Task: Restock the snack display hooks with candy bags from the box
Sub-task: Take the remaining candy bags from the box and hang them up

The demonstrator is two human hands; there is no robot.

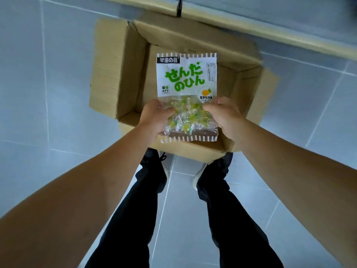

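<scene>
We had one candy bag up in both hands, held flat over the open box, label facing us and the hang-hole end pointing to 12 o'clock. Left hand gripped the bag's clear lower part at about 9 o'clock, fingers curled in and pinching the plastic; right hand did the same at 3 o'clock, thumb and fingers pinched onto the edge. The box sat on the tile floor just past our shoes, flaps splayed out. What we could see of its inside around the bag looked like bare cardboard, so this may well have been one of the last bags, though the bag covered a lot of the bottom. No display hooks were in sight, only a pale ledge running across at 12 to 2 o'clock with a small dark clip on it. So hanging this one was all still to do.
</scene>
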